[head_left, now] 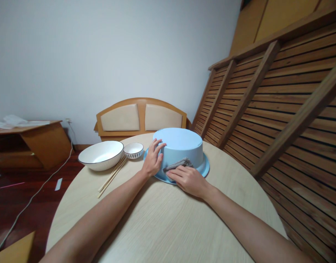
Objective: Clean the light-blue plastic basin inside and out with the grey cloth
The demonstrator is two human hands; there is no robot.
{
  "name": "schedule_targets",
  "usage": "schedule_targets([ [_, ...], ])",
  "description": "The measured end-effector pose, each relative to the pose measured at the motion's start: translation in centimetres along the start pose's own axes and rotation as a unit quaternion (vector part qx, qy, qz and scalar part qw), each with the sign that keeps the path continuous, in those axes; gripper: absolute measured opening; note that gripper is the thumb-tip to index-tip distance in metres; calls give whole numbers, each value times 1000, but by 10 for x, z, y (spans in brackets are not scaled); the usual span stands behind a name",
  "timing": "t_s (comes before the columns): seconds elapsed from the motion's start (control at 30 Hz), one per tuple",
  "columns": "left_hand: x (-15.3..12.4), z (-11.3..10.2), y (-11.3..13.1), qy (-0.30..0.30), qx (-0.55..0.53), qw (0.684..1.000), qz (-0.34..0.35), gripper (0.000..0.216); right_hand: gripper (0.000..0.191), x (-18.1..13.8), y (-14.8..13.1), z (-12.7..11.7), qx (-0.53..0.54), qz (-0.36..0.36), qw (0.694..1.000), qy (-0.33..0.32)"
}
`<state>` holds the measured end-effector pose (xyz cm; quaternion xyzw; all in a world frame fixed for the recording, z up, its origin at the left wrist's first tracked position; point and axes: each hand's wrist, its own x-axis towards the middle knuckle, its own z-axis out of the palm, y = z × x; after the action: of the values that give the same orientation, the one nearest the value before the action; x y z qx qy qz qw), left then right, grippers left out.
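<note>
A light blue plastic basin (178,138) rests upside down on the round table, its base facing up and its rim on the tabletop. My left hand (153,160) lies against the basin's left side, its fingers spread and the tips at the edge of the base. In my right hand (188,179) is a grey cloth (181,163), folded and pressed to the near side of the basin just above the rim. The fingers of that hand are closed over the cloth and hide part of it.
Left of the basin on the table (168,223) are a large white bowl (102,155), a small striped bowl (133,150) and several wooden chopsticks (112,178). A slatted wooden panel (266,106) leans at the right. A cable (44,191) runs along the floor at left.
</note>
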<state>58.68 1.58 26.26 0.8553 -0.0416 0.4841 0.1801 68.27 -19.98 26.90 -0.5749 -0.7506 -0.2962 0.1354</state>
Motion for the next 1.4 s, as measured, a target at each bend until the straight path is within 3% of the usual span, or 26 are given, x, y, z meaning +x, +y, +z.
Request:
schedule_targets([
  [0.3,2,0,-5,-7,-6,1000,-5,43,41,-6,15,-22,88,-2,991,-100],
  [0.5,3,-3,-10,-12,8,1000,-8,43,40,-12,21,-23,96,21,991,-88],
  [0.83,1,3,4,-24,77,995,64,49,34,5,-10,6,83,10,993,-89],
  [1.03,5,1,7,-24,60,997,48,43,34,3,0,-9,117,8,984,-131],
  [1.23,8,-4,2,-31,28,998,43,41,33,-8,16,-32,148,64,972,-168],
  [1.4,8,-4,3,-23,15,999,36,41,32,-3,3,-20,116,45,981,-146],
])
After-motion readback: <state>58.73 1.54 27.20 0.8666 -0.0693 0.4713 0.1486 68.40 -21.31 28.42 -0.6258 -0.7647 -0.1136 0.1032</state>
